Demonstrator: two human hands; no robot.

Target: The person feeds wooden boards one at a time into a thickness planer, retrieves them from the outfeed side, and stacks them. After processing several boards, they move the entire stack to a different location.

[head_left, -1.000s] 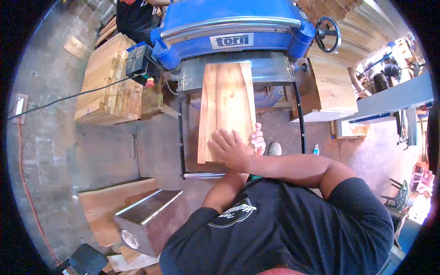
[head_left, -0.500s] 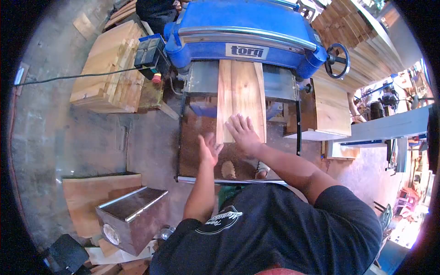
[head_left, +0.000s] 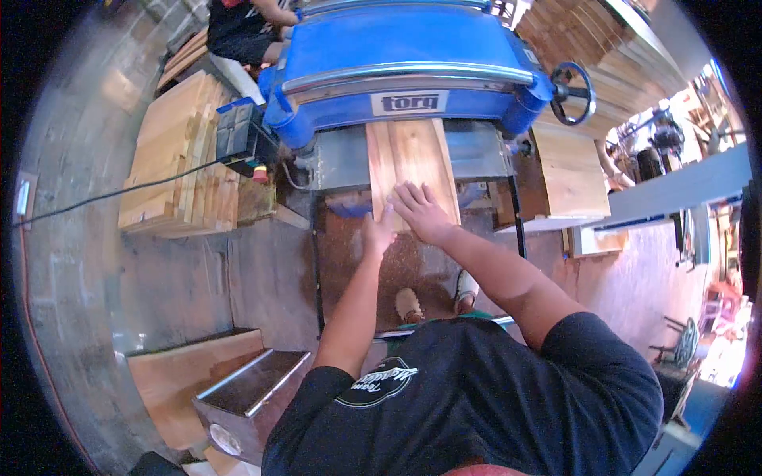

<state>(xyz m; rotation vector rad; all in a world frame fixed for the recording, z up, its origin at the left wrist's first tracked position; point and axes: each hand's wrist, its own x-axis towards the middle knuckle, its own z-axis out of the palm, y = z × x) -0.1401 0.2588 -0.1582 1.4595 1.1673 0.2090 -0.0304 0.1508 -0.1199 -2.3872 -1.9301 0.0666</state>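
A pale wooden board (head_left: pixel 409 159) lies lengthwise on the metal bed (head_left: pixel 337 161) of a blue thickness planer (head_left: pixel 405 59), its far end hidden under the machine. My right hand (head_left: pixel 424 214) rests flat on top of the board near its close end, fingers spread and pointing forward. At the near left corner, my left hand (head_left: pixel 379 235) grips the board with the thumb upward along it; its other fingers are partly hidden.
Stacked boards stand left (head_left: pixel 171 166) and right (head_left: pixel 611 55) of the planer. A control box (head_left: pixel 244 135) with a trailing cable and a handwheel (head_left: pixel 573 94) flank it. Another person (head_left: pixel 246 32) is at the far left. A dark box (head_left: pixel 254 397) sits lower left.
The board has moved farther into the planer. My left hand has come from beside the board onto its near corner, and my right hand has stayed on top. The head view has shifted.
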